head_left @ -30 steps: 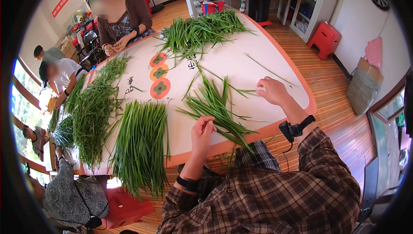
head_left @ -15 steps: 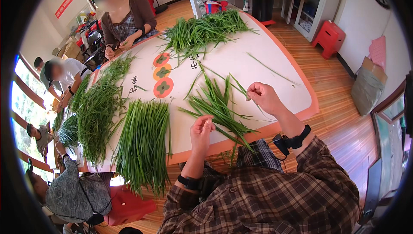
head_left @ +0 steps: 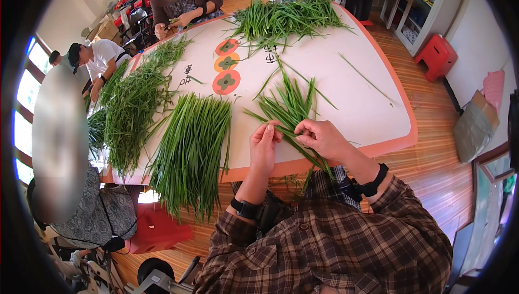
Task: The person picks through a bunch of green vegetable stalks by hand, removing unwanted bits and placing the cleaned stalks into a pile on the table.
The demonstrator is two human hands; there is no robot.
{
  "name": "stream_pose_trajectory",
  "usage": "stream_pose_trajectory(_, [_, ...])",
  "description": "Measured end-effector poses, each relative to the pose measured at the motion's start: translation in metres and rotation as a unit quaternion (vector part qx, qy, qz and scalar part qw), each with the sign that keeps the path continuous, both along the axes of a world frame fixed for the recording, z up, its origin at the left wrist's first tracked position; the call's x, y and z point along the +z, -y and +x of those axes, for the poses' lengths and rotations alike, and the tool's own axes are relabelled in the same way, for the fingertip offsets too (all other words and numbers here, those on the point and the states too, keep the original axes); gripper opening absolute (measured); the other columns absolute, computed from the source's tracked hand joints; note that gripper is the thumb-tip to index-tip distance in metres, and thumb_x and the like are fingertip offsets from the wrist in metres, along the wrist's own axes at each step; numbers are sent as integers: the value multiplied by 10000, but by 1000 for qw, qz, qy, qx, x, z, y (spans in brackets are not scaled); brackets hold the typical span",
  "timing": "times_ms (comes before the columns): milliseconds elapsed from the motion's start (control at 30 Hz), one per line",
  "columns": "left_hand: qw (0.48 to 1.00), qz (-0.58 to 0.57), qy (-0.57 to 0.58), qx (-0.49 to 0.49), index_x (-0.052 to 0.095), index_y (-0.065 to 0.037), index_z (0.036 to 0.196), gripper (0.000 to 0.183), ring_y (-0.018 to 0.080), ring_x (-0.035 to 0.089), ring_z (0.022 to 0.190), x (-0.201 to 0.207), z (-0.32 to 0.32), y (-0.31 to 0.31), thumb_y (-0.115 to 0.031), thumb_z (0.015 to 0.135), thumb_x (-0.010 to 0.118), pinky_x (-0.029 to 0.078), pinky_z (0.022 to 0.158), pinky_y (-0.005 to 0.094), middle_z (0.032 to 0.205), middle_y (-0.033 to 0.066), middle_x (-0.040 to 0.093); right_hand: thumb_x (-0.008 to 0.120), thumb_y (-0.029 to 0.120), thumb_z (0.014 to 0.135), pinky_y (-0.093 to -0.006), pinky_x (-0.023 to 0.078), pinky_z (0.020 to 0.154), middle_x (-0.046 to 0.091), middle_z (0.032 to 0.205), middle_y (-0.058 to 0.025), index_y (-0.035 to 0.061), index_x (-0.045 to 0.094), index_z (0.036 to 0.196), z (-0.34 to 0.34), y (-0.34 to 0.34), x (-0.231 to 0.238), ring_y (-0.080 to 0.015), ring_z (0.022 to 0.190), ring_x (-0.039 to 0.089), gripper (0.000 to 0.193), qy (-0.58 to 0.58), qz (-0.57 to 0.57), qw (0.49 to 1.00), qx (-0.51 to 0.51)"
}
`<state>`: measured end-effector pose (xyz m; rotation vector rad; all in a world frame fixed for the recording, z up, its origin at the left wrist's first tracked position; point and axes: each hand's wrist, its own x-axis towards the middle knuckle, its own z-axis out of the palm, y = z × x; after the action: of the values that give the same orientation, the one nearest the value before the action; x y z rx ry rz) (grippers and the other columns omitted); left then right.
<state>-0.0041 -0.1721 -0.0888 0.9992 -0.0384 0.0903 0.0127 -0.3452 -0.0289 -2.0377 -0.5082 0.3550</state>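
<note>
A small loose pile of green chives (head_left: 292, 99) lies on the white table in front of me, its stems reaching over the near edge. My left hand (head_left: 264, 145) is at the near side of this pile, thumb and fingers pinched together. Close beside it, my right hand (head_left: 320, 138) is over the pile with its fingertips also pinched. Anything between either hand's fingers is too small or too hidden to make out. A thick, neatly aligned bundle of chives (head_left: 193, 148) rests left of my left hand, its ends hanging over the table edge.
The white table (head_left: 357, 110) has an orange border. A tangled heap of greens (head_left: 135, 110) covers its left side, and another chive heap (head_left: 292, 21) lies at the far edge. Across the table a person (head_left: 186, 2) handles greens. A red stool (head_left: 437, 56) stands right.
My right hand has come left and closer to my left hand, over the small pile. The view has shifted, so the table sits higher and further right.
</note>
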Motion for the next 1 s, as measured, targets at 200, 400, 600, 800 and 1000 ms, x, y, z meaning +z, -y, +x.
stream_pose_trajectory(200, [989,-144,13,33,542,-50,873,153,104,486,646,0,3,-2,-187,870,474,382,617,241,712,18,541,596,54,761,-199,396,598,537,683,4,13,554,921,7,17,8,-53,646,484,170,-134,163,977,-4])
stream_pose_trajectory(400, [981,-186,-6,54,517,-85,855,131,123,536,739,0,7,-4,-205,872,467,412,666,267,809,31,572,576,54,778,-192,405,614,538,752,6,9,556,906,18,34,1,-54,660,474,138,-117,211,969,-48])
stream_pose_trajectory(600, [976,-214,-10,36,515,-78,868,155,151,559,735,6,3,-7,-217,881,448,454,663,273,828,72,594,530,77,809,-162,363,551,541,766,0,28,544,905,25,46,4,-33,620,438,108,-38,285,942,-171])
stream_pose_trajectory(800, [986,-169,4,11,521,-88,899,136,143,568,694,0,2,-12,-201,880,448,477,616,269,831,74,596,528,113,810,-145,333,511,556,853,-11,37,516,1014,12,18,16,-23,564,402,218,-6,315,936,-156])
stream_pose_trajectory(1000, [987,-154,21,-31,531,-40,905,142,142,583,680,7,-5,-7,-160,871,464,483,591,252,823,97,607,539,159,809,-207,372,512,574,775,-33,4,495,1057,-13,-31,-6,-49,529,423,295,23,155,987,-15])
